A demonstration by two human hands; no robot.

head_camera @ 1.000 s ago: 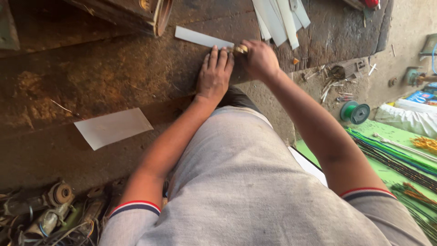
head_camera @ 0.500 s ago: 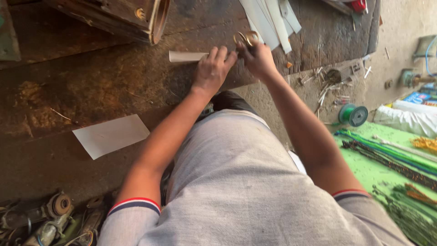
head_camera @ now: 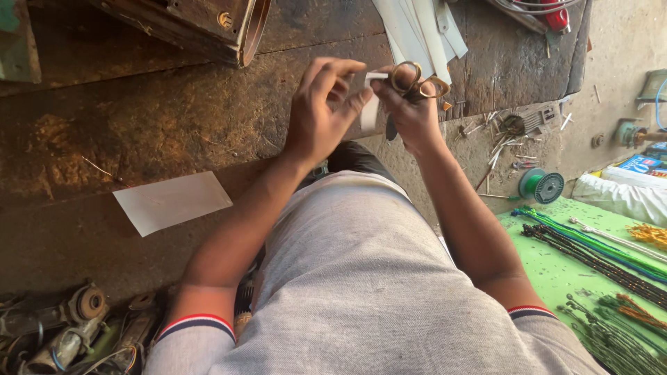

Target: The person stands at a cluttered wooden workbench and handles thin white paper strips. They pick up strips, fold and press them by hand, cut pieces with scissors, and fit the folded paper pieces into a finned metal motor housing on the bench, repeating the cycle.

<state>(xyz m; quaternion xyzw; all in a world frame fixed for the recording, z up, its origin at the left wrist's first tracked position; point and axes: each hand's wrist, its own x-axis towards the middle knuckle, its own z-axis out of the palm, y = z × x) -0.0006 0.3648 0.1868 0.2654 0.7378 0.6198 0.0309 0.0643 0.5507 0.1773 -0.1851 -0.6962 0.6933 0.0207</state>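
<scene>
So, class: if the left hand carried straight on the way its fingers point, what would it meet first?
Probably the small white paper strip that the left hand already touches, then the right hand holding brass-handled scissors; depth is uncertain.

A green wire spool (head_camera: pixel 541 185) lies near scattered metal scraps (head_camera: pixel 504 135).

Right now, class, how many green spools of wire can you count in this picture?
1. The green spool lies on the dusty floor at the right, beside the bright green mat, below the scattered metal scraps. More could be hidden outside the view.
</scene>
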